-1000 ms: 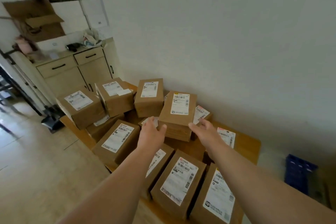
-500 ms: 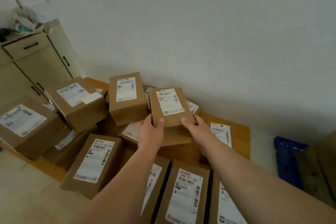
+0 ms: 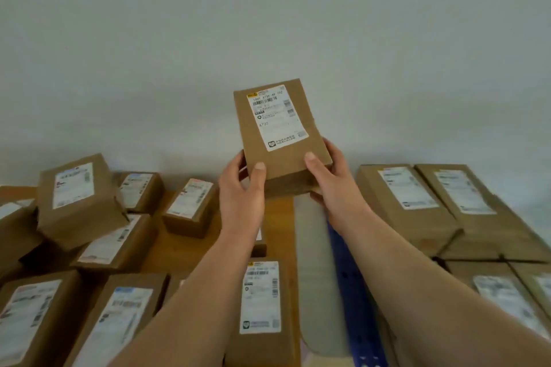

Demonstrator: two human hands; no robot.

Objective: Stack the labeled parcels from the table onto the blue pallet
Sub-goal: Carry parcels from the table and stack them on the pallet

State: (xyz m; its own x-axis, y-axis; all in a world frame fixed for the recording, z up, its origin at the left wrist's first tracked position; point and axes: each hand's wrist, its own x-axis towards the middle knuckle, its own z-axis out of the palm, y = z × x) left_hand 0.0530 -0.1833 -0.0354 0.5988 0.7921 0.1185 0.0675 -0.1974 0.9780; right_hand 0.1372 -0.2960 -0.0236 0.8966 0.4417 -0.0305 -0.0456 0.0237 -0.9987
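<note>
I hold one brown labeled parcel (image 3: 278, 140) up in the air in front of the wall, its white label facing me. My left hand (image 3: 241, 191) grips its lower left edge and my right hand (image 3: 331, 185) grips its lower right corner. Several more labeled parcels (image 3: 77, 199) lie piled on the wooden table (image 3: 277, 226) below and to the left. A strip of the blue pallet (image 3: 351, 292) shows under my right forearm. Several parcels (image 3: 408, 202) lie in rows on the pallet at the right.
A plain pale wall fills the upper half of the view. A gap of pale floor (image 3: 313, 262) separates the table edge from the pallet. One parcel (image 3: 262, 301) lies on the table near its right edge, under my left forearm.
Both hands closed on the top parcel of the pile and lifted it clear of the table. My view swung to the right, bringing the pallet with its stacked parcels into sight.
</note>
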